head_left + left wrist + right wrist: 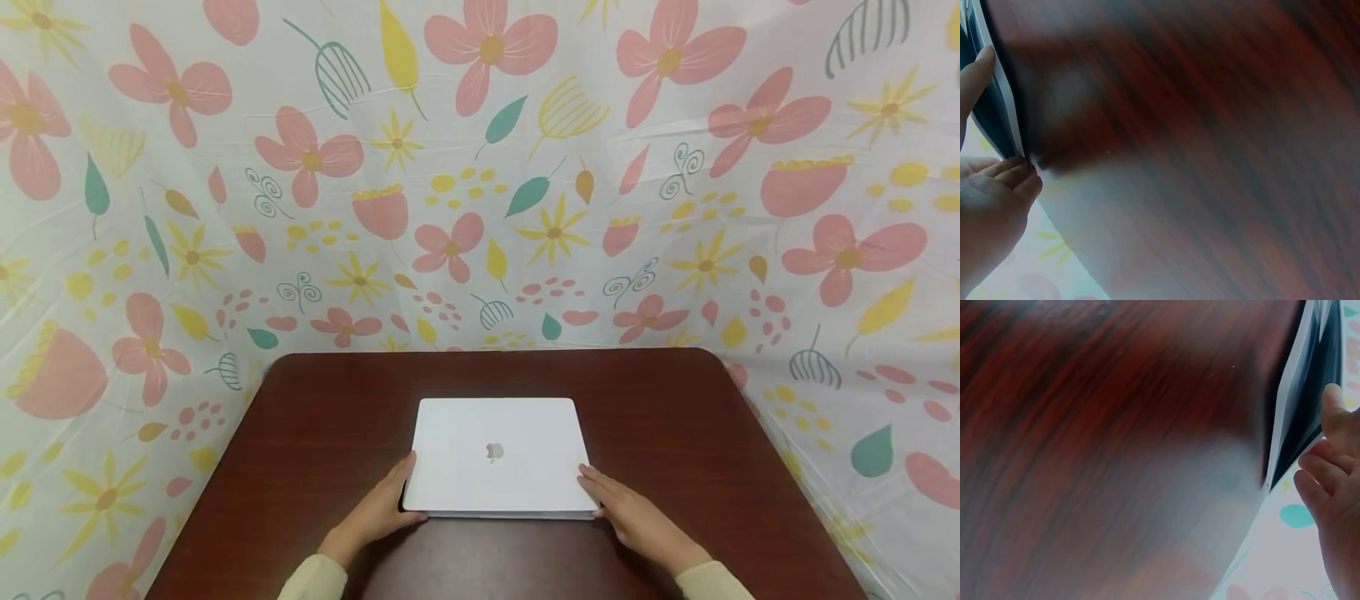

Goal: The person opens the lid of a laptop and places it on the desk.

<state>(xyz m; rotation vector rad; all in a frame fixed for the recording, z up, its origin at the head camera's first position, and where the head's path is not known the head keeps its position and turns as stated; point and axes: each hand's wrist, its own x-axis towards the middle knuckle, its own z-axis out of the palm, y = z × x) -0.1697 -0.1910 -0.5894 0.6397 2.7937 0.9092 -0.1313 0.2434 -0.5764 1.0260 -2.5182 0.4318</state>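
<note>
A silver laptop (pixel 465 479) with an apple logo on its lid lies on the dark wooden table, its front edge facing me. Its lid stands slightly raised; in the right wrist view a dark gap shows between the two halves of the laptop (pixel 1282 406). My left hand (pixel 378 507) holds the left front corner, thumb at the front edge and fingers along the side. At the right front corner my right hand (pixel 637 518) grips the laptop, fingers over the lid's edge and thumb below at the front. Parts of both hands' fingertips are hidden.
The reddish-brown table (pixel 322 417) has rounded far corners. A white cloth (pixel 465 317) printed with pink, yellow and green flowers and leaves hangs behind it and along both sides.
</note>
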